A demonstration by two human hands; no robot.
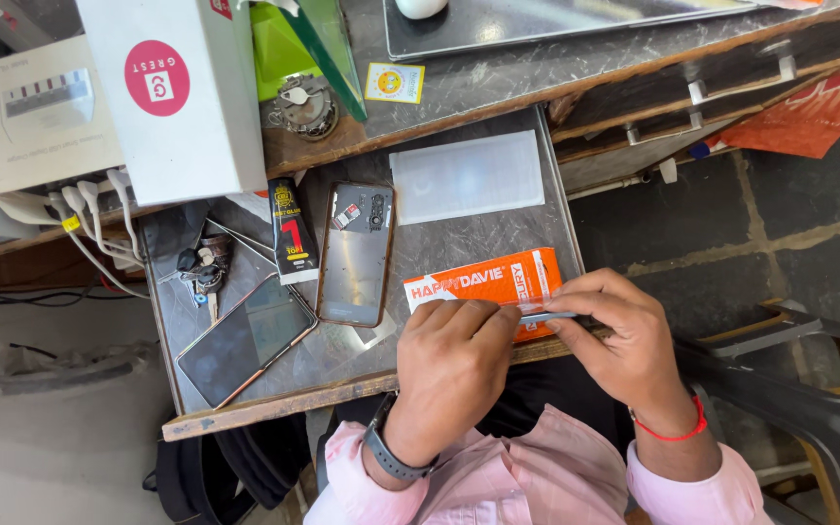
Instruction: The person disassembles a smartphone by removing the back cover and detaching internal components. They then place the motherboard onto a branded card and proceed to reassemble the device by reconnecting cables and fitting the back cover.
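Both hands (537, 350) on flat orange cardboard packet (483, 284)

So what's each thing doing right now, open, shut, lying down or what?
Orange box: lying flat, shut, under both hands.
Left hand: pinching a thin strip.
Right hand: pinching the strip's other end.
Phone back: lying flat, inside facing up.
Dark phone: lying flat, screen off.
White box: standing, shut.
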